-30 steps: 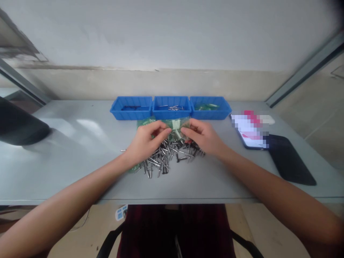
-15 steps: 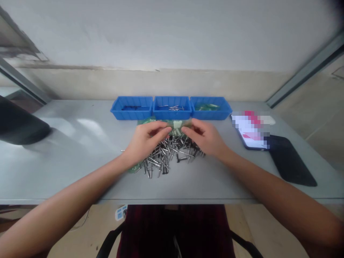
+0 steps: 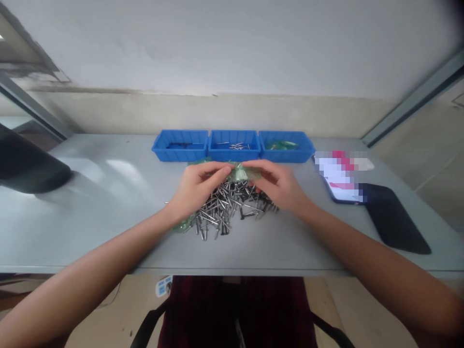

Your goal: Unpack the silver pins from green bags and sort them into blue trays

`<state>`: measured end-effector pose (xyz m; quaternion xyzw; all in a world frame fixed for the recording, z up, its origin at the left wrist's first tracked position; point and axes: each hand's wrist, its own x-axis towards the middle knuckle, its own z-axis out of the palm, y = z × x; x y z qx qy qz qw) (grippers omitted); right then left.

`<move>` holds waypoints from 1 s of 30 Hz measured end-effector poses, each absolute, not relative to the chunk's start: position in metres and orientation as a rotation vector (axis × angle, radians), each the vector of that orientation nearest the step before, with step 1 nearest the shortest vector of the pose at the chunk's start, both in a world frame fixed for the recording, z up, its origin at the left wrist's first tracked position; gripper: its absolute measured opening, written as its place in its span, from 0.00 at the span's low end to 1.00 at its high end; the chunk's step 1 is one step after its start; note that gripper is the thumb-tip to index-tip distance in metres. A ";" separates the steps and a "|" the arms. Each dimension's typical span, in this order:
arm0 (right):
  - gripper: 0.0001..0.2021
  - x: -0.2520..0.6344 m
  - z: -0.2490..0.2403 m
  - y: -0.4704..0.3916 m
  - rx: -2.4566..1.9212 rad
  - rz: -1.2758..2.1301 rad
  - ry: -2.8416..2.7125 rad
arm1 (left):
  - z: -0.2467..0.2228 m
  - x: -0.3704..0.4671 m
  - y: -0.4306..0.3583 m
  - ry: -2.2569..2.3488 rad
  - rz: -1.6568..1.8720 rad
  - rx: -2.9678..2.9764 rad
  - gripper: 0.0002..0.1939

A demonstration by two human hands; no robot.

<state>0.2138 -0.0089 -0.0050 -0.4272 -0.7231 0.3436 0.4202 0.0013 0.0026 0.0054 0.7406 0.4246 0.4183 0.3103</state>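
A green plastic bag [image 3: 239, 173] is stretched between my two hands behind a loose pile of metal rivets [image 3: 221, 205]. My left hand [image 3: 201, 186] pinches its left part between thumb and fingers. On the other side, my right hand [image 3: 277, 183] is closed on the bag's right part, its thumb partly hidden beneath the plastic. Silver and black pieces are mixed in the pile. More green plastic [image 3: 184, 224] shows at the pile's left edge, below my left wrist.
Behind my hands stand a left blue bin [image 3: 181, 154] with dark pieces, a middle one [image 3: 234, 155] with silver pieces and a right one [image 3: 286, 157] with green plastic. A phone [image 3: 340, 186] and black pad [image 3: 397, 217] lie right; a dark cylinder [image 3: 32, 162] is left.
The bag's middle part between my fingers has been bunched and folded. My right thumb has shifted down beneath the plastic. The view has moved slightly.
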 end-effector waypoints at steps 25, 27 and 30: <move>0.07 0.211 0.000 -0.010 -1.027 0.882 -1.845 | 0.002 0.005 0.005 1.047 1.161 1.914 0.06; 0.07 0.211 0.000 -0.010 -1.035 0.874 -1.850 | 0.002 0.005 0.005 1.047 1.155 1.918 0.06; 0.07 0.211 0.001 -0.010 -1.043 0.847 -1.861 | 0.002 0.005 0.005 1.052 1.150 1.927 0.05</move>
